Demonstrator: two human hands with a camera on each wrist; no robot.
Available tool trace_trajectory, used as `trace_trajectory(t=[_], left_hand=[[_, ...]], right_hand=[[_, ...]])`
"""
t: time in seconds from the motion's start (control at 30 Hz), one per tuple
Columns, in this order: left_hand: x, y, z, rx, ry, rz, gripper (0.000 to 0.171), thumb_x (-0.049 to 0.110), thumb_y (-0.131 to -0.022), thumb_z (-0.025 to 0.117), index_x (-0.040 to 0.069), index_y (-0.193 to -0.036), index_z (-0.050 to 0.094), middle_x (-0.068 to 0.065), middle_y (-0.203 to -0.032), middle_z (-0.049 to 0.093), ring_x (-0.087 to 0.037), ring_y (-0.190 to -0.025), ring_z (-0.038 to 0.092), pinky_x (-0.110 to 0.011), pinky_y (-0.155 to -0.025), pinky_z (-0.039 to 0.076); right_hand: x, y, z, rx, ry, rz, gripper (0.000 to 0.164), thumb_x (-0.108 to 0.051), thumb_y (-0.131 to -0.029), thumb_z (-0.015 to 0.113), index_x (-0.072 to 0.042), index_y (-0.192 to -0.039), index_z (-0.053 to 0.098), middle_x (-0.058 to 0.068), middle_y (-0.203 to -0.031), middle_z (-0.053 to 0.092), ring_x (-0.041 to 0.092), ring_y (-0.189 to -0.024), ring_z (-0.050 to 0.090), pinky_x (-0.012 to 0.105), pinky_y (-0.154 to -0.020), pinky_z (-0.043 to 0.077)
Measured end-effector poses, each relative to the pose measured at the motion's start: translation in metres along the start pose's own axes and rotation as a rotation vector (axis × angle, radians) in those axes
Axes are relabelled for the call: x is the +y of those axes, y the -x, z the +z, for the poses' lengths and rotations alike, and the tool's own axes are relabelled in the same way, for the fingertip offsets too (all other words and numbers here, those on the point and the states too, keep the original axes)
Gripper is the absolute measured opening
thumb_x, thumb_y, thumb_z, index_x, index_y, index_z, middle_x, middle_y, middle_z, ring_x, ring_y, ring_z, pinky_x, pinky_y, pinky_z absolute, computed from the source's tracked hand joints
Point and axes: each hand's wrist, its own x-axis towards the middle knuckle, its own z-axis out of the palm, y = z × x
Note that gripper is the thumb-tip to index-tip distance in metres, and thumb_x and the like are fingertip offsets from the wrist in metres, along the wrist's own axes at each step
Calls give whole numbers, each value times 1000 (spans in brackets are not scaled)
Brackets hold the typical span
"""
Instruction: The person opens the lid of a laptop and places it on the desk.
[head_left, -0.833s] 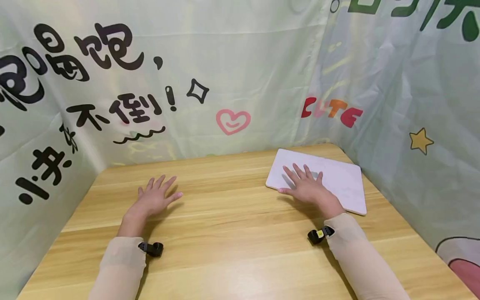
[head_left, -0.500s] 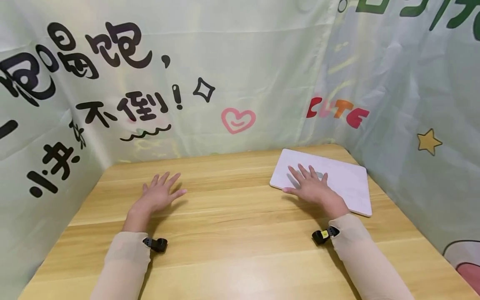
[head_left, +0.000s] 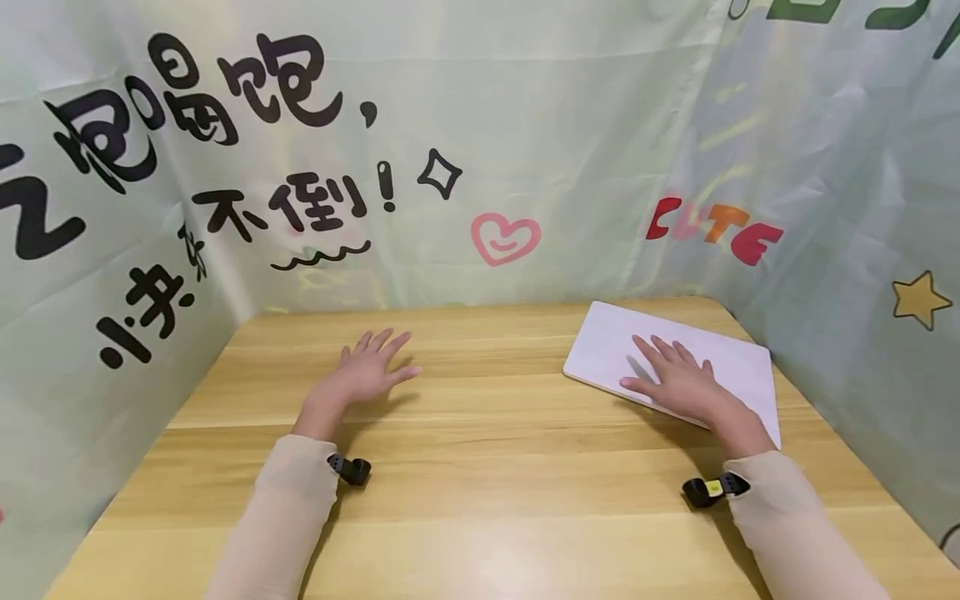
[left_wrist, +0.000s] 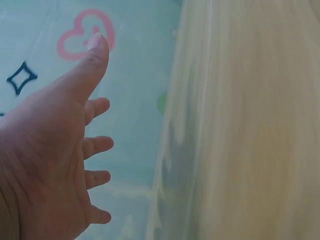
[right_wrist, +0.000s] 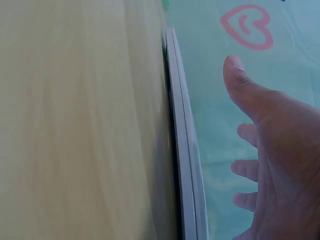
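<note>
A closed, pale silver-white laptop [head_left: 738, 358] lies at an angle at the table's back right. Its thin two-layer edge [right_wrist: 181, 125] shows in the right wrist view. My right hand [head_left: 678, 385] hovers palm down over the laptop's near left part, fingers spread, its shadow falling on the lid; it holds nothing. In the right wrist view a gap separates the hand [right_wrist: 285, 150] from the laptop. Over the table's left half hovers my left hand [head_left: 363, 373], palm down with spread fingers and nothing in it. Bare wood lies below that hand [left_wrist: 55, 135].
A light wood table [head_left: 480, 467] fills the foreground. Printed cloth walls [head_left: 570, 125] enclose its back and both sides. Small black cameras sit at the left cuff [head_left: 352, 470] and right cuff [head_left: 708, 492].
The head view has turned left, so the whole scene shifts right. My right hand has moved slightly right over the laptop. Both hands keep their fingers spread.
</note>
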Motion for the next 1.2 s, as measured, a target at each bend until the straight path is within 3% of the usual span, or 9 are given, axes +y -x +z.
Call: trace_trajectory(t=[0.43, 0.63, 0.77, 1.0, 1.2], left_hand=[[56, -49, 13, 31, 42, 179, 78, 65, -95, 44, 22, -157, 23, -15, -160, 22, -40, -144, 18, -69, -109, 15], [81, -70, 21, -6, 50, 237, 82, 68, -94, 40, 22, -158, 21, -13, -160, 21, -34, -146, 18, -55, -115, 17], [98, -84, 29, -24, 67, 268, 79, 67, -95, 41, 24, -158, 20, -12, -160, 22, -31, -146, 19, -49, -117, 18], [123, -104, 42, -56, 113, 286, 77, 62, -96, 45, 22, -157, 22, -12, -160, 23, -29, -145, 21, -47, -116, 21], [145, -126, 53, -62, 181, 333, 81, 67, -94, 42, 18, -157, 24, -11, -159, 25, -26, -145, 23, -44, -116, 24]], right_hand=[[55, 29, -25, 22, 23, 67, 97, -67, -91, 49, -7, -157, 9, 37, -153, 11, 61, -135, 6, 82, -95, 5], [79, 39, -22, 70, -13, 38, 94, -57, -95, 52, 4, -153, 11, 44, -147, 13, 61, -134, 9, 74, -103, 9], [91, 46, -16, 81, -48, 52, 92, -56, -97, 50, 4, -153, 10, 43, -148, 12, 59, -135, 9, 74, -103, 11], [108, 45, -8, 109, -92, 51, 85, -52, -100, 46, 9, -151, 14, 43, -145, 18, 60, -133, 12, 74, -102, 14], [128, 45, -12, 74, -116, 89, 86, -51, -100, 46, 16, -146, 18, 45, -143, 18, 61, -134, 8, 75, -102, 13]])
